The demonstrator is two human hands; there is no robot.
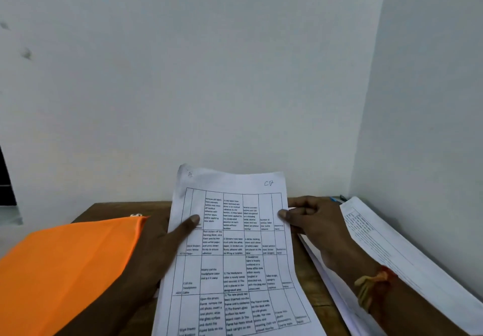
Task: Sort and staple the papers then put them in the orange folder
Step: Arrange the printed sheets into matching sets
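Note:
A set of printed sheets (232, 252) with a table and "C7" handwritten at the top is held up over the wooden desk (308, 288). My left hand (167, 241) grips its left edge, thumb on the front. My right hand (311, 218) pinches its right edge, thumb on the page. The orange folder (65, 265) lies on the desk at the left, partly over my left forearm. No stapler is in view.
A stack of more printed papers (397, 260) leans against the right wall. A blue and a dark pen (338, 199) lie behind it in the corner. White walls close the desk at the back and right.

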